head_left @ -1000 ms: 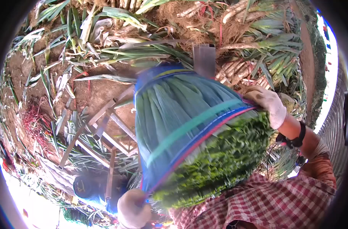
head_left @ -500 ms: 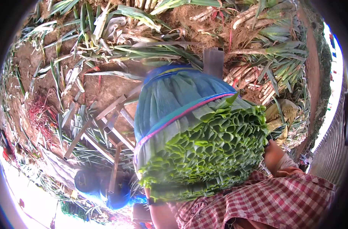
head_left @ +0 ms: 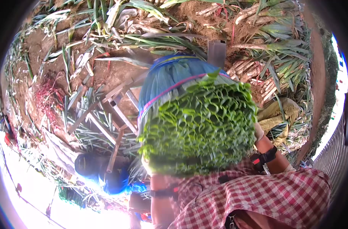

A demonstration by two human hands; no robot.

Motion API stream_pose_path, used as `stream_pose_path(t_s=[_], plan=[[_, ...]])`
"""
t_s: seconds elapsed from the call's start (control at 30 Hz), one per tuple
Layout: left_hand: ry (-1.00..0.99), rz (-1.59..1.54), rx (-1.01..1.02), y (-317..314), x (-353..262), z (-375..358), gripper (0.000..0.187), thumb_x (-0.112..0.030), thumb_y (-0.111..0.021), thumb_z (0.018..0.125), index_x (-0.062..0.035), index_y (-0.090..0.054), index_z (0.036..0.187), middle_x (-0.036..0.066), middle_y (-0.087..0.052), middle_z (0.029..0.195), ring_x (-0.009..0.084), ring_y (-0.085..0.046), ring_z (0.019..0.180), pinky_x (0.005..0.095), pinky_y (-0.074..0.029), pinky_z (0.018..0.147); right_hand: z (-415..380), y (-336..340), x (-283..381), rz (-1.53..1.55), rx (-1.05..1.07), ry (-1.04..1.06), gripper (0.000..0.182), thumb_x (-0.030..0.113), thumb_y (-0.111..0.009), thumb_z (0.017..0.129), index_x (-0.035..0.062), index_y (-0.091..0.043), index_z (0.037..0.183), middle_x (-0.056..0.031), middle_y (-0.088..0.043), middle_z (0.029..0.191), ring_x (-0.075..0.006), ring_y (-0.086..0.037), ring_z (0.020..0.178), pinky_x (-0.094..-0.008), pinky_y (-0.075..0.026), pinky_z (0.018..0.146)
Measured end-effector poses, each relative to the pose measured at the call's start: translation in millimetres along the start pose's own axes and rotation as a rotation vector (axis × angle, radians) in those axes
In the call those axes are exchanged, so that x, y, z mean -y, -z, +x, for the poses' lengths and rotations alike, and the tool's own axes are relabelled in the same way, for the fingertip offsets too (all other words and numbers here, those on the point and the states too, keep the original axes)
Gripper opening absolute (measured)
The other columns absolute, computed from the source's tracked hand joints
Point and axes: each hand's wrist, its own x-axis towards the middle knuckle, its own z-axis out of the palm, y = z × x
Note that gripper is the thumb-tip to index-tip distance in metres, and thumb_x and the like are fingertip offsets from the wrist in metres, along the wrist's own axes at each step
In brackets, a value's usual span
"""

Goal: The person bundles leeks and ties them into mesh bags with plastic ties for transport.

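A large net-wrapped bundle of leeks (head_left: 200, 122) fills the middle, its cut green leaf ends facing up toward the camera. Blue-green netting (head_left: 181, 74) with a pink edge covers its far part. At the bundle's right side, my right hand (head_left: 259, 131) is pressed around it, the fingers mostly hidden. Against the lower left side lies my left hand (head_left: 146, 164), blurred and largely covered by the leaves; its fingers cannot be made out.
A metal frame (head_left: 116, 110) stands left of the bundle, and a metal post (head_left: 216, 53) is beyond it. Leeks (head_left: 281, 49) lie at the upper right. Red ties (head_left: 48, 95) and loose leaves cover ground at left. A yellowish sack (head_left: 283, 112) and blue objects (head_left: 116, 183) are nearby.
The bundle has shifted up and its leaf ends face the camera more. More of my right wrist and forearm shows beside it, and the netting appears shorter.
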Motion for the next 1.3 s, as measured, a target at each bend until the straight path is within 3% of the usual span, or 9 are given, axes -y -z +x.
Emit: stream_pose_path(t_s=[0.13, 0.23, 0.37, 0.6, 0.73, 0.8, 0.9, 1.1, 1.3], plan=[[-0.297, 0.346, 0.161, -40.5, -13.4, -22.6, 0.034, -0.027, -0.041, 0.09, -0.0018, -0.054, 0.109, 0.006, -0.061, 0.095, 0.0169, -0.061, 0.079, 0.0306, -0.05, 0.067, 23.8, 5.6, 37.8, 0.263, 0.044, 0.047, 0.035, 0.017, -0.042, 0.089, 0.0016, -0.048, 0.119, -0.006, -0.059, 0.105, -0.0153, -0.057, 0.093, -0.0271, -0.047, 0.079], [-0.059, 0.222, 0.4, -95.0, -38.2, -30.2, 0.036, -0.029, -0.04, 0.091, -0.0037, -0.052, 0.113, 0.006, -0.061, 0.096, 0.0177, -0.061, 0.081, 0.0308, -0.051, 0.072, 2.5, -25.8, 107.8, 0.105, -0.038, 0.235, 0.034, 0.02, -0.042, 0.089, 0.0021, -0.049, 0.118, -0.0068, -0.058, 0.105, -0.0178, -0.057, 0.095, -0.0297, -0.048, 0.078], [-0.383, 0.585, 0.27, -107.0, -26.5, -14.2, 0.029, -0.026, -0.06, 0.081, -0.0057, -0.059, 0.102, 0.001, -0.06, 0.085, 0.0086, -0.055, 0.07, 0.0211, -0.044, 0.053, 60.4, 25.5, 127.3, 0.166, 0.34, 0.187, 0.033, 0.023, -0.04, 0.09, 0.0065, -0.052, 0.116, -0.0048, -0.062, 0.098, -0.0162, -0.061, 0.083, -0.0319, -0.051, 0.073], [-0.652, 1.018, 0.034, -82.5, 17.5, 44.7, 0.03, -0.021, -0.057, 0.07, -0.0004, -0.061, 0.092, 0.01, -0.062, 0.075, 0.0172, -0.056, 0.066, 0.0301, -0.045, 0.064, 43.5, 25.5, 104.1, 0.095, 0.033, 0.177, 0.032, 0.029, -0.042, 0.089, 0.009, -0.055, 0.111, -0.0041, -0.063, 0.099, -0.0176, -0.06, 0.084, -0.032, -0.049, 0.075], [-0.362, 0.74, -0.016, -61.1, 41.6, 52.9, 0.024, -0.021, -0.054, 0.076, -0.0044, -0.06, 0.091, 0.009, -0.061, 0.081, 0.021, -0.057, 0.065, 0.0328, -0.046, 0.062, 39.6, 23.7, 83.8, 0.017, -0.098, 0.104, 0.032, 0.032, -0.044, 0.088, 0.0105, -0.056, 0.108, -0.0037, -0.063, 0.099, -0.0184, -0.06, 0.084, -0.0321, -0.047, 0.076], [-0.135, -0.128, 0.071, -68.5, 57.5, 46.8, 0.022, -0.024, -0.053, 0.079, -0.0078, -0.056, 0.094, 0.008, -0.056, 0.089, 0.0212, -0.054, 0.062, 0.0342, -0.047, 0.06, 43.2, 20.4, 82.2, -0.001, -0.169, 0.065, 0.032, 0.033, -0.045, 0.087, 0.0112, -0.057, 0.107, -0.0036, -0.063, 0.099, -0.0188, -0.06, 0.084, -0.0322, -0.047, 0.077], [-0.296, -0.304, 0.067, -70.9, 64.4, 45.6, 0.02, -0.027, -0.054, 0.08, -0.0104, -0.053, 0.091, 0.007, -0.05, 0.081, 0.0183, -0.051, 0.059, 0.0359, -0.047, 0.056, 50.8, 8.1, 95.9, -0.073, -0.328, -0.017, 0.032, 0.036, -0.046, 0.087, 0.0122, -0.058, 0.105, -0.0033, -0.063, 0.1, -0.0194, -0.059, 0.085, -0.0323, -0.046, 0.077], [-0.245, -0.089, 0.153, -83.9, 25.4, -78.5, 0.029, -0.031, -0.053, 0.082, -0.0071, -0.047, 0.067, 0.003, -0.047, 0.061, 0.0125, -0.047, 0.055, 0.0288, -0.043, 0.05, -56.8, -81.1, 130.9, -0.138, -0.329, 0.332, 0.036, 0.033, -0.06, 0.082, 0.003, -0.055, 0.101, -0.007, -0.054, 0.071, -0.0132, -0.047, 0.05, -0.0265, -0.036, 0.042], [-0.389, 0.437, 0.059, -48.1, -10.5, -41.8, 0.028, -0.034, -0.055, 0.084, -0.0066, -0.06, 0.081, -0.002, -0.049, 0.058, 0.0117, -0.044, 0.048, 0.0262, -0.037, 0.044, -30.4, -21.3, 110.4, -0.012, -0.015, 0.2, 0.025, 0.031, -0.057, 0.084, 0.0085, -0.057, 0.095, -0.0033, -0.057, 0.07, -0.0151, -0.052, 0.052, -0.0291, -0.044, 0.049]])
